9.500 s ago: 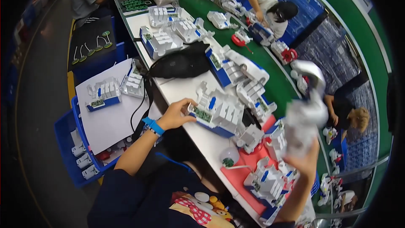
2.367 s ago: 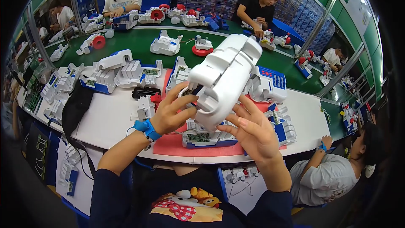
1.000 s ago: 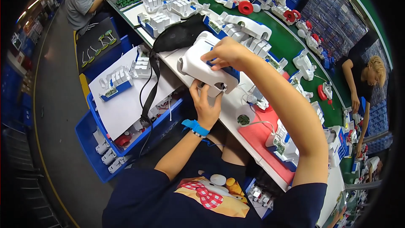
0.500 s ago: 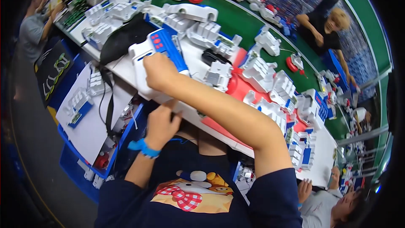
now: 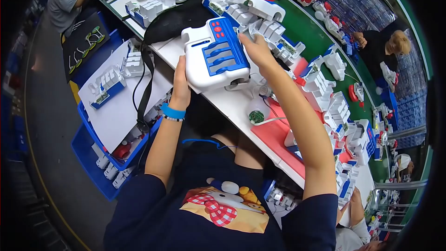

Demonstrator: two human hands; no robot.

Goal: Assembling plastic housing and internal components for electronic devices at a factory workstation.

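Note:
A white plastic housing (image 5: 197, 69) with a blue slotted panel and red buttons is held over the near edge of the white table (image 5: 218, 100). Along its left side lies my left hand (image 5: 181, 83), thumb up against the wall. My right hand (image 5: 257, 52) grips the opposite, upper right edge with the thumb on the blue part; the other fingers are hidden behind. Beyond the housing rests a black mesh pouch (image 5: 174, 21), its strap hanging off the table. Just right of the housing is a clear round part (image 5: 257, 110) with a small green board in it.
White half-shells (image 5: 320, 86) with blue parts crowd the table and a red mat (image 5: 274, 142). Behind runs a green conveyor (image 5: 306, 32) carrying more parts and red rings. Blue bins (image 5: 100, 169) stand at left, one topped by a white sheet (image 5: 104, 125). Co-workers (image 5: 395, 46) sit around.
My left hand has come up from below the table edge onto the housing's side. My right hand has shifted to the far right edge, and the housing's panel now faces me more fully.

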